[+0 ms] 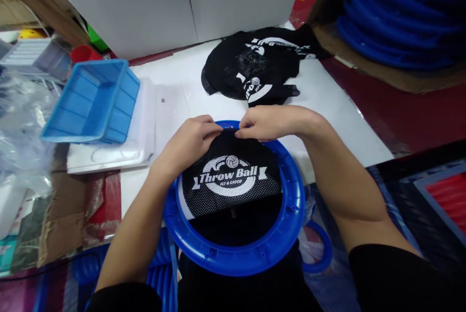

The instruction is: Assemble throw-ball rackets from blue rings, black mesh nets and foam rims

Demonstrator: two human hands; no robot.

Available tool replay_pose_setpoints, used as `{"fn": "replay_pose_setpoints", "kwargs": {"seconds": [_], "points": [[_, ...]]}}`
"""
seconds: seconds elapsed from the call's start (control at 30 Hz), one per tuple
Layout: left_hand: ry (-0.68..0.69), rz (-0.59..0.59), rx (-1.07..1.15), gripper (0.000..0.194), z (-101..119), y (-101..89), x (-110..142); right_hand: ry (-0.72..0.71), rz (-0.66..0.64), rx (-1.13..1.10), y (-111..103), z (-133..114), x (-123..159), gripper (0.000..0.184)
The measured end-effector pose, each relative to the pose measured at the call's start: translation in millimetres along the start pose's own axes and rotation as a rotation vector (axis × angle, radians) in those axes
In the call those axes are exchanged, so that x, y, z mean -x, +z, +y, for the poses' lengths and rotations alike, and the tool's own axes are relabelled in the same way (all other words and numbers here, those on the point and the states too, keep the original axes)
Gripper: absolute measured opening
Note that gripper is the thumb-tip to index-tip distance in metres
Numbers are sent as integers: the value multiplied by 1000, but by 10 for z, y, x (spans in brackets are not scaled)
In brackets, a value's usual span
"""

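A blue plastic ring (233,258) rests partly on the table's front edge and partly over my lap. Across its upper half lies a piece of black mesh fabric (218,200) with a white "Throw Ball" print. At the ring's far rim, my left hand (192,139) pinches the mesh's top edge between thumb and fingers. Just to its right, my right hand (265,123) is closed in a pinch on the same edge. A small gap separates the two hands, and the ring's rim shows there. The lower half of the ring's opening is uncovered.
More black mesh pieces (251,62) lie heaped beyond the ring on the white tabletop (345,113). A light blue bin (91,101) sits at the left on white sheets. White cartons (153,6) stand behind. Stacked blue rings (393,25) fill a box at the right.
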State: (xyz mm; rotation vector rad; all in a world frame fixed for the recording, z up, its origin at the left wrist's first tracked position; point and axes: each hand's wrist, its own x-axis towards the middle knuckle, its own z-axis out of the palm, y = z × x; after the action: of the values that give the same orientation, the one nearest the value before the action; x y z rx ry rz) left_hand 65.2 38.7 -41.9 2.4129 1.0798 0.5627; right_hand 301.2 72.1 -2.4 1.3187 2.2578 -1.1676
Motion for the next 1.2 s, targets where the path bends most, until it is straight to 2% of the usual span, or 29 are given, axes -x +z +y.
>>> {"fn": "replay_pose_setpoints", "kwargs": {"seconds": [0.27,0.63,0.93,1.0,1.2], "points": [[7,-30,-78,24,12,-2,16,-28,-44,-62,-135,85,145,41],[-9,-63,-79,25,13,20,14,30,-145,2,-99,110,114,46],[34,-209,-446,31,189,-31,16,39,-163,80,-89,74,159,44],[22,-192,-417,27,175,-15,8,44,-158,73,-87,66,164,43],[-65,-106,-67,21,49,50,-41,98,-152,27,-77,43,179,41]]}}
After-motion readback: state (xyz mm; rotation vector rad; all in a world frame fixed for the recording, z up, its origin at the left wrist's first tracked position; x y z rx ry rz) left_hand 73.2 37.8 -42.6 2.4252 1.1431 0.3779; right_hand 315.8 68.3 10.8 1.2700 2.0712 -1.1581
